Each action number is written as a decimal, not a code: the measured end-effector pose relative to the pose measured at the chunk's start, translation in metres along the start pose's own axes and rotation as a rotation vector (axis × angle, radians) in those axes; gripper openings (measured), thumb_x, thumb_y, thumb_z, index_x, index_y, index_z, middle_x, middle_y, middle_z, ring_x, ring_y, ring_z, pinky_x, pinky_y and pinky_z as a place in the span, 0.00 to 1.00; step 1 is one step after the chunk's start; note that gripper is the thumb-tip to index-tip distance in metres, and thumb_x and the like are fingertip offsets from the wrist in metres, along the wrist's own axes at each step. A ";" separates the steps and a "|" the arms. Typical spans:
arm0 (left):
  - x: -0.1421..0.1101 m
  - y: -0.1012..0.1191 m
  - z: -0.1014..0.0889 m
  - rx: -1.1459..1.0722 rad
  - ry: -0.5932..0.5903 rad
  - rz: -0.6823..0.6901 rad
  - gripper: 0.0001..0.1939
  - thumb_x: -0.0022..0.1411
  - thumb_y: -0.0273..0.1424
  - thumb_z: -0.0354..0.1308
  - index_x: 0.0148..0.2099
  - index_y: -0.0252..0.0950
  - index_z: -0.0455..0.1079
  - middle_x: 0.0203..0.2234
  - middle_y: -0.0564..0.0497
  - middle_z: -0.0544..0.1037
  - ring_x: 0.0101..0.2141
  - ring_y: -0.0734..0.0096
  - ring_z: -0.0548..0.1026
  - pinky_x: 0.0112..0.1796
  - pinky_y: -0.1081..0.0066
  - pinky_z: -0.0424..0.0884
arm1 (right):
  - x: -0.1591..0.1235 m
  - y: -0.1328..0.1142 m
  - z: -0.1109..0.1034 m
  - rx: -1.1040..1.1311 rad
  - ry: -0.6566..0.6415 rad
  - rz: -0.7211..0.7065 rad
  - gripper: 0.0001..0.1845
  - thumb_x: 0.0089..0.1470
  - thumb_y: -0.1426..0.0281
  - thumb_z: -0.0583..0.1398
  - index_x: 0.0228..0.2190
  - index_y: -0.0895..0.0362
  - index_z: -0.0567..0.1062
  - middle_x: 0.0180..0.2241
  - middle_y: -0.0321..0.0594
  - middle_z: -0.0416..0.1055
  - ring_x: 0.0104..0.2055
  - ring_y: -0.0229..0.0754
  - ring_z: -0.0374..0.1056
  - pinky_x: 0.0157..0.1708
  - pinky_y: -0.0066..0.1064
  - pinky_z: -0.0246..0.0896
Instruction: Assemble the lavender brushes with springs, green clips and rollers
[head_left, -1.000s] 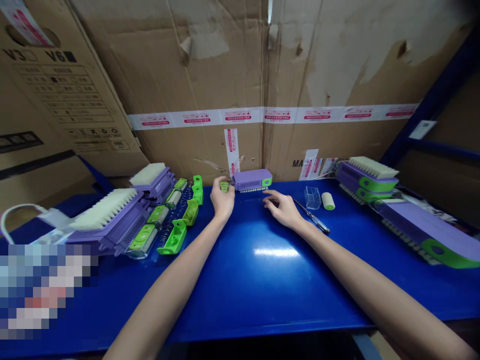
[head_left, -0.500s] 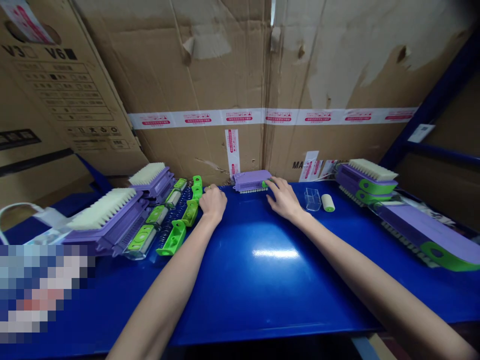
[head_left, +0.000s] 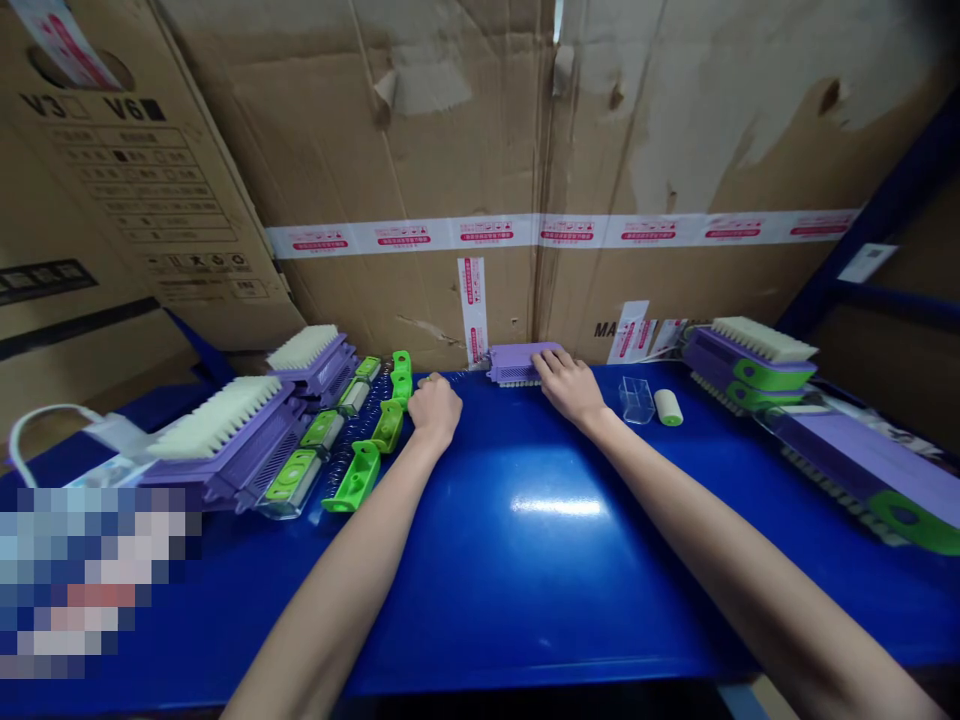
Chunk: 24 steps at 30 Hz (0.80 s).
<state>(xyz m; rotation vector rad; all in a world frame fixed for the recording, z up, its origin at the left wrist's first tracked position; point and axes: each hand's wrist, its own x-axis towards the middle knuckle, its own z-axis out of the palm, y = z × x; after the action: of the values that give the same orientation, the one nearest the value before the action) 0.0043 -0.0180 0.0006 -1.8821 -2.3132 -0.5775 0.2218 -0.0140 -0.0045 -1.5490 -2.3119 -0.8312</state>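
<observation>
My left hand (head_left: 436, 408) rests on the blue table (head_left: 525, 540) as a closed fist, just right of a row of green plastic clips (head_left: 390, 420). A sliver of green shows at its fingertips; I cannot make out what it holds. My right hand (head_left: 568, 383) lies on the right end of a small purple brush body (head_left: 516, 363) standing against the cardboard wall, fingers curled over it. A clear plastic cup (head_left: 637, 398) and a white roller with a green end (head_left: 667, 407) sit just right of that hand.
Purple brushes with white bristles (head_left: 225, 430) and green-and-clear rollers (head_left: 300, 470) lie at the left. More purple and green brushes (head_left: 750, 360) line the right side. Cardboard boxes (head_left: 480, 170) wall off the back. A white cable (head_left: 45, 425) loops at far left.
My right hand moved from the table surface onto the purple brush body. My left hand drew left and back from that body toward the green clips, and closed into a fist. The scissors are out of sight.
</observation>
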 end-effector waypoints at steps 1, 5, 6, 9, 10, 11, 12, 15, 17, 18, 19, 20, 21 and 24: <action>0.000 0.000 0.000 -0.002 0.000 0.007 0.15 0.60 0.24 0.46 0.46 0.23 0.66 0.39 0.30 0.74 0.38 0.49 0.77 0.35 0.62 0.69 | -0.004 0.002 0.000 -0.005 0.005 0.009 0.23 0.58 0.75 0.48 0.55 0.64 0.63 0.53 0.56 0.65 0.54 0.52 0.59 0.41 0.38 0.61; -0.001 0.000 0.000 -0.001 0.010 0.065 0.16 0.59 0.25 0.47 0.47 0.25 0.66 0.40 0.32 0.74 0.37 0.48 0.77 0.35 0.61 0.69 | -0.017 0.010 -0.001 -0.013 0.017 0.026 0.23 0.59 0.74 0.48 0.55 0.63 0.64 0.55 0.53 0.64 0.55 0.51 0.58 0.41 0.37 0.62; -0.001 0.000 0.000 0.002 0.013 0.074 0.16 0.59 0.25 0.47 0.48 0.25 0.66 0.40 0.32 0.74 0.38 0.48 0.77 0.35 0.61 0.69 | -0.019 0.011 -0.002 -0.012 0.015 0.037 0.23 0.59 0.75 0.48 0.55 0.63 0.64 0.55 0.52 0.64 0.55 0.51 0.58 0.42 0.37 0.63; -0.002 0.000 0.000 0.013 0.018 0.081 0.16 0.59 0.25 0.47 0.47 0.25 0.66 0.41 0.32 0.73 0.38 0.49 0.77 0.35 0.62 0.69 | -0.024 0.015 -0.003 -0.003 0.011 0.073 0.23 0.57 0.75 0.50 0.54 0.63 0.64 0.56 0.51 0.64 0.56 0.51 0.58 0.43 0.37 0.64; -0.002 0.000 -0.001 0.017 0.019 0.081 0.16 0.59 0.25 0.46 0.48 0.25 0.66 0.41 0.32 0.73 0.38 0.49 0.77 0.35 0.62 0.69 | -0.025 0.016 -0.003 0.003 0.012 0.080 0.24 0.56 0.75 0.51 0.54 0.63 0.64 0.56 0.52 0.64 0.57 0.51 0.58 0.43 0.37 0.64; -0.002 0.000 -0.001 0.020 0.020 0.083 0.16 0.59 0.25 0.46 0.48 0.25 0.67 0.41 0.32 0.73 0.38 0.49 0.77 0.35 0.62 0.69 | -0.026 0.017 -0.002 0.011 0.015 0.082 0.24 0.56 0.75 0.52 0.54 0.63 0.64 0.56 0.52 0.64 0.57 0.51 0.58 0.43 0.36 0.64; -0.002 0.000 0.000 0.021 0.021 0.085 0.16 0.59 0.26 0.46 0.48 0.25 0.67 0.41 0.32 0.73 0.38 0.49 0.76 0.35 0.61 0.69 | -0.027 0.018 -0.002 0.019 0.019 0.081 0.24 0.55 0.75 0.52 0.54 0.63 0.64 0.56 0.51 0.64 0.57 0.51 0.57 0.44 0.36 0.64; -0.001 0.000 0.001 0.014 0.018 0.106 0.17 0.59 0.26 0.46 0.49 0.27 0.67 0.42 0.33 0.73 0.38 0.49 0.76 0.36 0.61 0.69 | -0.030 0.019 -0.001 0.040 0.028 0.075 0.24 0.56 0.75 0.52 0.55 0.62 0.64 0.56 0.50 0.64 0.58 0.49 0.57 0.45 0.35 0.64; -0.001 0.000 0.002 -0.003 0.020 0.124 0.18 0.59 0.26 0.46 0.50 0.28 0.67 0.42 0.34 0.73 0.39 0.49 0.76 0.37 0.60 0.69 | -0.032 0.018 -0.003 0.046 0.031 0.075 0.24 0.56 0.75 0.51 0.55 0.62 0.64 0.56 0.49 0.64 0.58 0.49 0.56 0.45 0.35 0.64; -0.001 0.000 0.003 -0.016 0.022 0.138 0.18 0.59 0.26 0.46 0.50 0.29 0.67 0.43 0.35 0.73 0.39 0.49 0.76 0.37 0.60 0.69 | -0.033 0.017 -0.005 0.048 0.032 0.072 0.23 0.57 0.75 0.51 0.55 0.62 0.65 0.56 0.49 0.64 0.58 0.49 0.56 0.45 0.35 0.64; -0.002 0.000 0.003 -0.034 0.024 0.156 0.18 0.59 0.27 0.46 0.51 0.30 0.67 0.43 0.35 0.73 0.39 0.49 0.76 0.38 0.60 0.69 | -0.033 0.015 -0.007 0.050 0.032 0.063 0.23 0.57 0.76 0.50 0.54 0.62 0.65 0.56 0.50 0.65 0.58 0.49 0.57 0.45 0.35 0.63; -0.002 0.001 0.004 -0.060 0.025 0.178 0.18 0.59 0.27 0.47 0.51 0.31 0.67 0.44 0.36 0.73 0.40 0.49 0.76 0.39 0.60 0.69 | -0.034 0.013 -0.009 0.053 0.033 0.047 0.23 0.57 0.75 0.50 0.54 0.63 0.65 0.55 0.50 0.65 0.57 0.49 0.57 0.46 0.36 0.62; -0.002 0.002 0.004 -0.095 0.022 0.203 0.19 0.59 0.26 0.47 0.53 0.32 0.66 0.44 0.36 0.73 0.41 0.50 0.76 0.40 0.60 0.69 | -0.034 0.010 -0.012 0.056 0.034 0.026 0.22 0.58 0.75 0.50 0.54 0.63 0.65 0.54 0.51 0.66 0.56 0.50 0.58 0.46 0.36 0.61; -0.002 0.006 0.007 -0.281 -0.019 0.304 0.26 0.56 0.25 0.51 0.59 0.36 0.60 0.47 0.39 0.72 0.45 0.53 0.74 0.43 0.63 0.68 | -0.033 0.001 -0.021 0.048 0.038 -0.033 0.21 0.59 0.73 0.50 0.54 0.61 0.66 0.52 0.52 0.67 0.52 0.51 0.60 0.48 0.40 0.57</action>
<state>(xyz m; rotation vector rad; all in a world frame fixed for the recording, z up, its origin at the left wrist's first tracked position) 0.0114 -0.0164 -0.0051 -2.3121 -1.9805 -0.8812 0.2341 -0.0511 -0.0034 -1.4665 -2.3184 -0.8001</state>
